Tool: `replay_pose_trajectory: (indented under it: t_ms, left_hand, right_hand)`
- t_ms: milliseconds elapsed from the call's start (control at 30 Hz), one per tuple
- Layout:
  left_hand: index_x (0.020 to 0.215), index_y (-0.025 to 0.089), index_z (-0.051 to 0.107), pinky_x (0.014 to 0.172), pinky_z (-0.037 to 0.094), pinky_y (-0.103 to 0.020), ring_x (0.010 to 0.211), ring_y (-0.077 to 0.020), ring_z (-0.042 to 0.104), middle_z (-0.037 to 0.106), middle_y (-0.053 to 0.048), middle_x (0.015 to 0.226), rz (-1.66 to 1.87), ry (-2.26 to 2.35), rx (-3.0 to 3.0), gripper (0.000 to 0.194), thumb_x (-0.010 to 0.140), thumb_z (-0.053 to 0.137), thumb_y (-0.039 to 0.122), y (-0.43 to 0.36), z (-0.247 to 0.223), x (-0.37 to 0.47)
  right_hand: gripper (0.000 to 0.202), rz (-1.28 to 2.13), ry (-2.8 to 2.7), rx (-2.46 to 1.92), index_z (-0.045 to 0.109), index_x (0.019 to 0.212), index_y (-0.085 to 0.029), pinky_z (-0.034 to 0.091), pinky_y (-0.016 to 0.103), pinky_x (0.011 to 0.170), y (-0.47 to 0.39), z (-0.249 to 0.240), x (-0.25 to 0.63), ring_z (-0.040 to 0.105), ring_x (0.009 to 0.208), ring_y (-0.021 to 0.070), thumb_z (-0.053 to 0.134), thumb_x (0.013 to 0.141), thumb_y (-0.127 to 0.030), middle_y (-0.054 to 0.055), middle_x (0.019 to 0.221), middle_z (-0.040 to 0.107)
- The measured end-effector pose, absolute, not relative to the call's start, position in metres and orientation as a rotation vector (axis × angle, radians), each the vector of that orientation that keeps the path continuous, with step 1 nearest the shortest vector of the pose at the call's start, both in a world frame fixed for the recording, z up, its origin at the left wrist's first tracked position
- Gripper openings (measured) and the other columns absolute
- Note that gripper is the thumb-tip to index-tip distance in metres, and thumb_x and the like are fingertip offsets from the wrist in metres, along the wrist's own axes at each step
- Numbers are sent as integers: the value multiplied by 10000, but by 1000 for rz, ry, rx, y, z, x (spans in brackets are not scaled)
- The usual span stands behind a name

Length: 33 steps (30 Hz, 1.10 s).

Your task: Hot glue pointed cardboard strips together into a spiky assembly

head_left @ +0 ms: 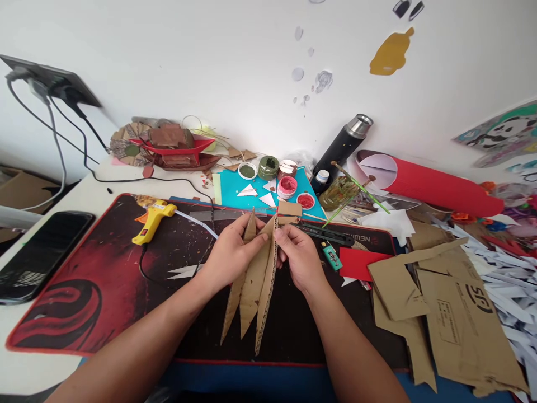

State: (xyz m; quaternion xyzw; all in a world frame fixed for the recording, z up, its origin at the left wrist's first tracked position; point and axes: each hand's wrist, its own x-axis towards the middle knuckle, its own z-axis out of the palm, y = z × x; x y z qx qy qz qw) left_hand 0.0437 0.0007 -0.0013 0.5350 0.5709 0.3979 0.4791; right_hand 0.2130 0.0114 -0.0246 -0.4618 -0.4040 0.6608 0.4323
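Between my hands, above the dark desk mat (168,313), is a cardboard piece (255,282) made of long, pointed leaf-shaped strips set side by side. The strips' tips point down toward me. My left hand (229,249) grips the left and middle strips near their upper part, thumb lying across the front. On the other side, my right hand (302,257) pinches the upper right edge of the same cardboard piece, where the corrugated side shows. Whether the strips are joined at the top is hidden by my fingers. A black utility knife (325,232) lies just beyond my right hand.
A yellow glue gun (153,222) rests at left, its cord trailing over the mat. Paint pots (287,187) stand on blue paper (229,190) at the back, near a black thermos (342,145). Cardboard scraps (461,330) lie right; a phone (44,254) lies left.
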Motion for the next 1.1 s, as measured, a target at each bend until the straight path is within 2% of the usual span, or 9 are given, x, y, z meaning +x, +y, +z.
replay_pose_trajectory:
  t_ms: [300, 500, 900, 1033, 1100]
  left_hand:
    - [943, 232, 598, 696, 508, -309, 723, -185, 608, 675, 23, 820, 1008, 1315, 1173, 239, 862, 729, 415, -1, -1, 45]
    - [950, 232, 603, 674, 483, -297, 719, -179, 586, 656, 23, 819, 1028, 1326, 1128, 263, 851, 740, 433, -1, -3, 47]
    - [972, 233, 638, 834, 513, -344, 888, -228, 671, 737, -10, 971, 1089, 1424, 1197, 234, 910, 703, 448, 1, -3, 45]
    - [1006, 229, 664, 840, 523, -346, 904, -238, 688, 755, -18, 997, 1124, 1496, 1196, 261, 903, 705, 466, 3, -3, 43]
    - [1021, 224, 678, 832, 525, -347, 906, -243, 689, 762, -28, 1008, 1121, 1520, 1208, 281, 904, 698, 479, 4, -4, 42]
  right_hand:
    - [527, 1706, -950, -1102, 580, 709, -226, 387, 229, 403, 11, -30, 214, 465, 415, 105, 844, 815, -670, -73, 512, 527]
    - [478, 1721, -939, -1077, 627, 737, -229, 414, 260, 477, 11, -33, 213, 487, 480, 124, 824, 852, -650, -58, 558, 541]
    - [460, 1609, -1009, -1086, 668, 837, -242, 432, 286, 505, 12, -33, 215, 511, 520, 157, 748, 905, -689, -43, 596, 552]
    - [450, 1512, -1143, -1167, 716, 939, -241, 443, 279, 511, 11, -28, 213, 548, 584, 169, 813, 835, -669, -13, 702, 635]
    - [417, 1447, -1201, -1220, 715, 910, -234, 419, 271, 504, 10, -28, 212, 514, 584, 159, 821, 833, -629, -17, 699, 609]
